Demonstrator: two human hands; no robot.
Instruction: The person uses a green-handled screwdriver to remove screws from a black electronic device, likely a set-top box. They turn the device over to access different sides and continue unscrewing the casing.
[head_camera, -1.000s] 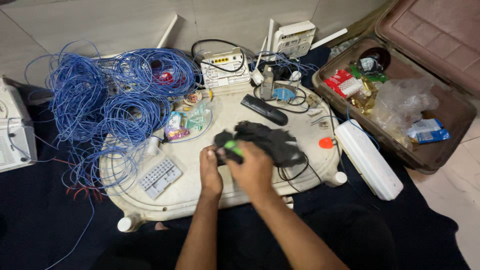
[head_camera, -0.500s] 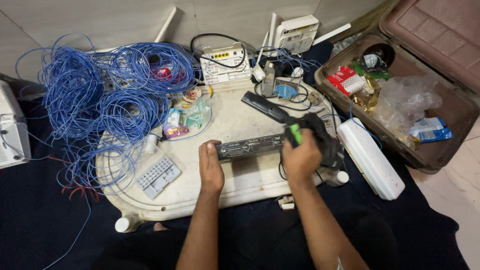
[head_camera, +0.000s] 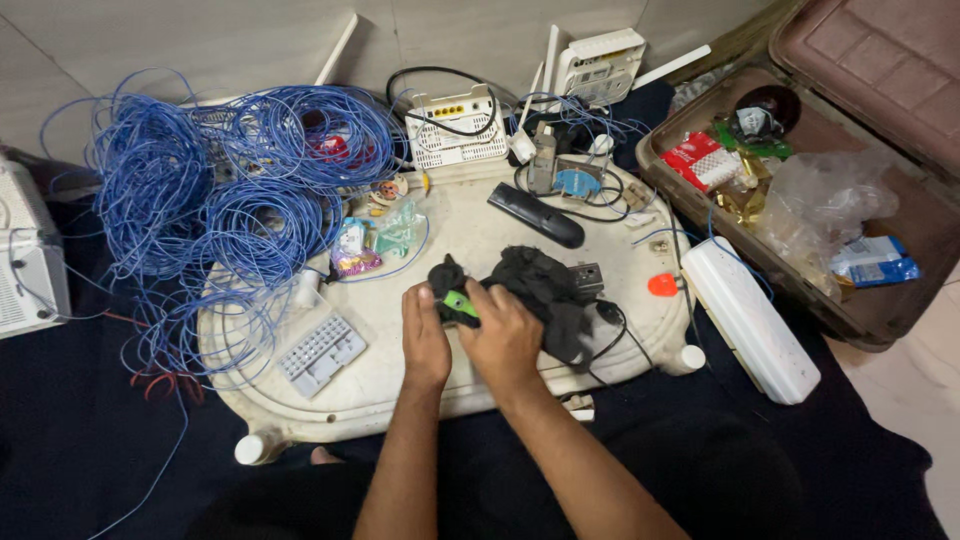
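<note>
My left hand (head_camera: 425, 335) and right hand (head_camera: 503, 335), apart a moment ago, now pinch the green-tipped tool (head_camera: 459, 304) against the black cloth (head_camera: 540, 285).

Items listed by place relative to the black remote (head_camera: 536, 214) at mid-surface.

- Surface (head_camera: 440, 375): round, cream, scuffed; carries most items.
- Blue cable coils (head_camera: 215, 190): large tangled heap, far left of the remote.
- White router (head_camera: 456, 127): behind the remote, a black cord looped over it.
- Second white router (head_camera: 598, 62): behind and right, upright at the wall.
- Grey keypad panel (head_camera: 320, 349): front left.
- Orange pick-shaped piece (head_camera: 662, 285): right, near the rim.
- White oblong casing (head_camera: 748, 318): right, off the rim.
- Open brown suitcase (head_camera: 905, 200): far right, holding packets and a clear bag (head_camera: 825, 200).
- White box unit (head_camera: 28, 258): far left edge.
</note>
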